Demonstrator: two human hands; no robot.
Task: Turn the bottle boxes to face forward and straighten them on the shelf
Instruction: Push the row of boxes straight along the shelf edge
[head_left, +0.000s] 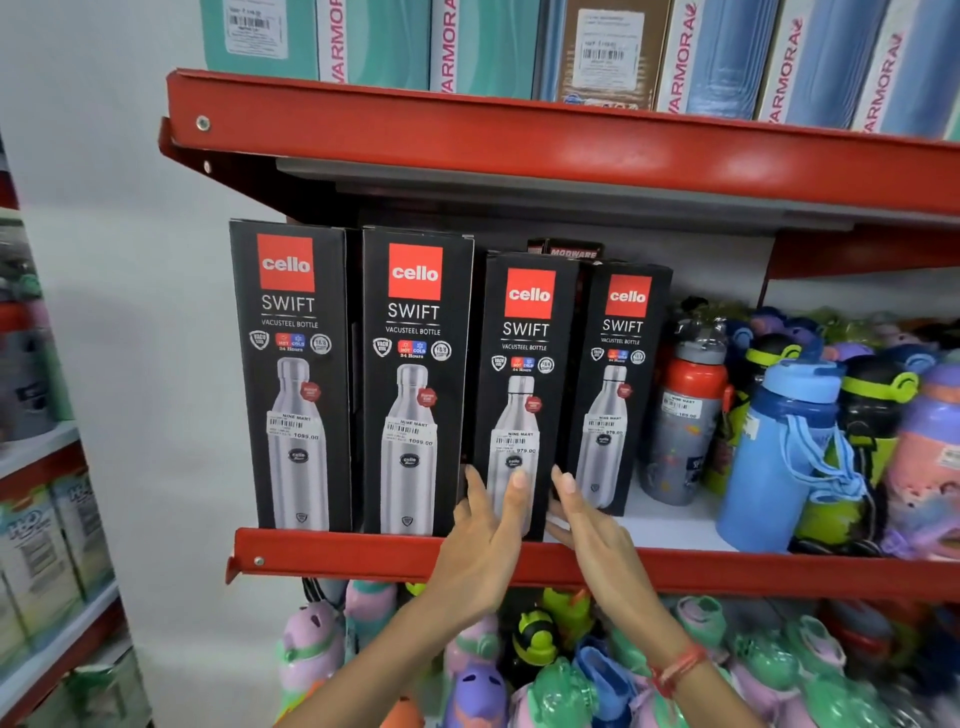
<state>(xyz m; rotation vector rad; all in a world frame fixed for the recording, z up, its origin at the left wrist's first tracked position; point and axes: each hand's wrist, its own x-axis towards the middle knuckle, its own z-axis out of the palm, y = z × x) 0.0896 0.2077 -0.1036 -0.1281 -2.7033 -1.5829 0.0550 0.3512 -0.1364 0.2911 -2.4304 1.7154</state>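
Observation:
Several black Cello Swift bottle boxes stand on the red shelf (363, 556), fronts facing me. The two tall ones, the first box (291, 374) and second box (415, 384), sit at the shelf's left. The third box (522, 364), shorter, stands at the front edge. My left hand (483, 540) lies flat on its lower front, fingers spread. My right hand (587, 525) touches its lower right edge with fingers extended. The fourth box (618, 374) stands slightly further back, angled a little to the left.
Loose bottles fill the shelf's right side: a red-and-grey bottle (685, 405) next to the fourth box and a blue bottle (779, 452). A Modware box (566, 249) peeks out behind. The upper shelf (519, 140) carries Varmora boxes. Colourful children's bottles (545, 665) crowd below.

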